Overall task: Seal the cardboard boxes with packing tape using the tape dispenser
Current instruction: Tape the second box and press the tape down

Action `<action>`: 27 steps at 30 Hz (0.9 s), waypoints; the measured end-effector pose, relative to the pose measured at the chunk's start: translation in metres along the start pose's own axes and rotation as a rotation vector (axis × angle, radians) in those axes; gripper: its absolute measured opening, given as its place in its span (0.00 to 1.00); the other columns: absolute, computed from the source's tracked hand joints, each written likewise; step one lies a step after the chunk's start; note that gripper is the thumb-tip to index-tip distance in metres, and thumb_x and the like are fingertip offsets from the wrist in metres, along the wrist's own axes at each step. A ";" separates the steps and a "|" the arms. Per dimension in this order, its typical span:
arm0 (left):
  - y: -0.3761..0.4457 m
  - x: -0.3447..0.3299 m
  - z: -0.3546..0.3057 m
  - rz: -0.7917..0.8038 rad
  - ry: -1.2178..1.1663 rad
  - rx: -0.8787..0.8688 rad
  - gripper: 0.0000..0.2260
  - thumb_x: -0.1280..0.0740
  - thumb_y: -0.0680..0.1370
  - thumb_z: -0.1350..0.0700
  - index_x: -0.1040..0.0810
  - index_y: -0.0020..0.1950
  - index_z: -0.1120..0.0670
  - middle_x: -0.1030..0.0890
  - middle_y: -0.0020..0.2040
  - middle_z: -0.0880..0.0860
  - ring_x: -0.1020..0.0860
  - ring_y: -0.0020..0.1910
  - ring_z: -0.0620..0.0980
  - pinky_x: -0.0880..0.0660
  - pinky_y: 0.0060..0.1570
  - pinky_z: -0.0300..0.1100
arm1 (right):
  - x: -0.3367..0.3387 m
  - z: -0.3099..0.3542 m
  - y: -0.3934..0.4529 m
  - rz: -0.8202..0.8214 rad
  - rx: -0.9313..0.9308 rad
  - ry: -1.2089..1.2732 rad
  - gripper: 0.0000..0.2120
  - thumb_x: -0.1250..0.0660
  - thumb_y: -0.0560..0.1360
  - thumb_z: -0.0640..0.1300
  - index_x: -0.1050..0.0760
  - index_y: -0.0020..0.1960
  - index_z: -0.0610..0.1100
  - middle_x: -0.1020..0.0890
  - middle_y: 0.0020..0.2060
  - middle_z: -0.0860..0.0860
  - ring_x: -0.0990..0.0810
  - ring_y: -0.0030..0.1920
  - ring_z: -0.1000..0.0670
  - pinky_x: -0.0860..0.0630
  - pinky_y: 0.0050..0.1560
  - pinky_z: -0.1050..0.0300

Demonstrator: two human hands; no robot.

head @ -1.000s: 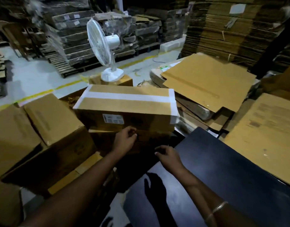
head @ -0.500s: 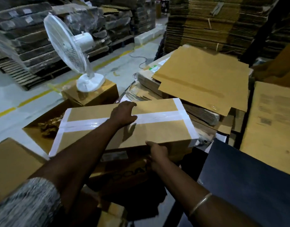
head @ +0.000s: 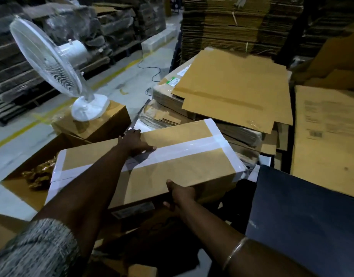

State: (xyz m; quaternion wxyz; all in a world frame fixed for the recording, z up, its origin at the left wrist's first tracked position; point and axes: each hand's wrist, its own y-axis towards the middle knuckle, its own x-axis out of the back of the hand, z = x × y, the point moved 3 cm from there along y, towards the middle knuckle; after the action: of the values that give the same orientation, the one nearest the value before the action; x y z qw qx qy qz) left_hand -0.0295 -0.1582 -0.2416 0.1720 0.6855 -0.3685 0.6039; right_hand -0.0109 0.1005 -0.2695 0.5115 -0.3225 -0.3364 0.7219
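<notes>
Warehouse floor, stacks of flattened cardboard [head: 232, 90] behind, white fan [head: 52, 62] on a small box at far left. Sealed cardboard box [head: 172, 166] sits on other cartons, tilted, its right end near the far left corner of a dark tabletop [head: 302, 212]. White tape [head: 188, 148] already runs the long seam and both short ends. Left hand [head: 135, 141] lies flat on top near the far edge, fingers straight, pressing. Right hand [head: 180, 193] grips the near bottom edge, thumb up on the side, fingers curled under. No tape dispenser visible. Likely step: shifting the finished box off to a stack. To do it well: keep the top hand steady, lift evenly from below, don't drag across the tape, watch the open box [head: 32, 172] on the left.
</notes>
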 end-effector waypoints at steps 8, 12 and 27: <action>-0.021 0.016 -0.031 -0.116 -0.086 -0.044 0.38 0.20 0.60 0.36 0.23 0.61 0.57 0.25 0.62 0.58 0.29 0.65 0.58 0.36 0.61 0.54 | 0.021 -0.012 -0.004 -0.023 0.037 0.185 0.20 0.27 0.74 0.36 0.29 0.63 0.39 0.21 0.54 0.42 0.19 0.51 0.40 0.18 0.38 0.48; -0.034 0.039 -0.062 -0.164 -0.066 -0.145 0.43 0.21 0.60 0.33 0.25 0.66 0.56 0.26 0.66 0.57 0.32 0.68 0.56 0.41 0.66 0.56 | 0.041 -0.006 -0.012 -0.064 0.100 0.233 0.18 0.27 0.73 0.36 0.28 0.60 0.39 0.20 0.54 0.42 0.19 0.51 0.41 0.17 0.37 0.49; -0.115 0.131 -0.246 -0.294 -0.121 -0.400 0.35 0.22 0.62 0.34 0.23 0.58 0.55 0.31 0.55 0.54 0.26 0.55 0.57 0.28 0.50 0.48 | 0.206 0.095 -0.090 -0.307 0.592 0.157 0.14 0.25 0.71 0.50 0.20 0.52 0.44 0.15 0.46 0.46 0.17 0.46 0.43 0.20 0.34 0.53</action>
State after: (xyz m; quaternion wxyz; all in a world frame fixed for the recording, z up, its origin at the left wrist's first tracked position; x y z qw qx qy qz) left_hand -0.1205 0.0476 -0.0407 0.3677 0.7188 -0.3868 0.4455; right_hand -0.0964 0.3053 -0.1675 0.7098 -0.1602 -0.1164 0.6760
